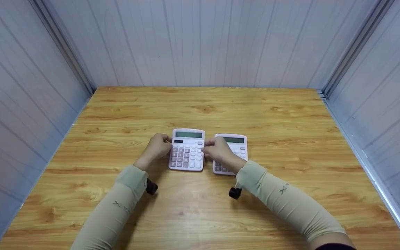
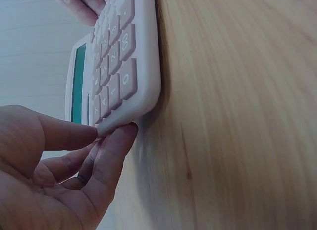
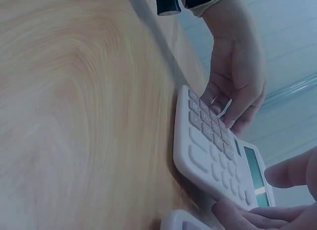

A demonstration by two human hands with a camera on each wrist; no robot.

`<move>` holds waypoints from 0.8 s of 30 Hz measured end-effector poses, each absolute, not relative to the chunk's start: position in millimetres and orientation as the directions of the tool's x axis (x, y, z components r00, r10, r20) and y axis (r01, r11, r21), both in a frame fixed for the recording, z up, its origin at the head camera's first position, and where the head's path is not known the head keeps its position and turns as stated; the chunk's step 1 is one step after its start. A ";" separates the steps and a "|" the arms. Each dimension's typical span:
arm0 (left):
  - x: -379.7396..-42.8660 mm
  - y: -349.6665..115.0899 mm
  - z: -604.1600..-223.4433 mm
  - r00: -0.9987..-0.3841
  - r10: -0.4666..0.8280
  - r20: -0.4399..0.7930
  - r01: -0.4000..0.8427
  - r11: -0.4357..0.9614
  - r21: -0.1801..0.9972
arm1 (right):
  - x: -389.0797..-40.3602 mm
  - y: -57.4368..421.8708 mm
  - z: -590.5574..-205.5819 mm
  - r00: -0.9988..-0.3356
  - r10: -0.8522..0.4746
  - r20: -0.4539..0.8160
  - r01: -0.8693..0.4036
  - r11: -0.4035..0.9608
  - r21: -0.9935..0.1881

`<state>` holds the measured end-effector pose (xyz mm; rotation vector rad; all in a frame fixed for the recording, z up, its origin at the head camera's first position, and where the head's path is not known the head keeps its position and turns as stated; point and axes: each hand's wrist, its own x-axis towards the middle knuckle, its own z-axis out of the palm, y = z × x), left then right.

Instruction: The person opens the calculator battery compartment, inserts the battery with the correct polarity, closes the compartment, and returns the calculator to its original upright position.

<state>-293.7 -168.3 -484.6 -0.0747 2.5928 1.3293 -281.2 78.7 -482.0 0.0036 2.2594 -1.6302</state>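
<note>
A white calculator [image 1: 186, 150] with pinkish-grey number keys and a green display lies between the two hands. At its left edge, my left hand [image 1: 158, 147] pinches the rim, thumb on the upper side and fingertips [image 2: 124, 136] tucked under, as the left wrist view shows. My right hand [image 1: 218, 150] holds the opposite edge, with its fingers at the side and its thumb [image 3: 290, 171] over the display end. A second, matching calculator [image 1: 240, 150] lies to the right, partly covered by my right hand and wrist. Its corner [image 3: 181, 220] shows low in the right wrist view.
The calculators are on a wood-grain table [image 1: 200, 211]. Pale panel walls [image 1: 200, 41] enclose it at the back and both sides. Black wrist devices [image 1: 235, 193] hang below the sleeve cuffs.
</note>
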 end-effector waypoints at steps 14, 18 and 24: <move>-292.5 -169.6 -487.6 -0.956 0.079 -0.281 -0.178 0.606 0.775 | -274.7 75.3 -480.2 -0.934 -0.197 -0.298 0.207 0.381 -0.901; -291.1 -169.7 -487.1 -0.956 0.085 -0.280 -0.176 0.595 0.784 | -272.1 75.7 -478.3 -0.930 -0.200 -0.308 0.225 0.352 -0.909; -289.8 -169.1 -481.1 -0.966 0.059 -0.251 -0.161 0.623 0.766 | -272.6 86.2 -473.7 -0.932 -0.226 -0.283 0.205 0.315 -0.927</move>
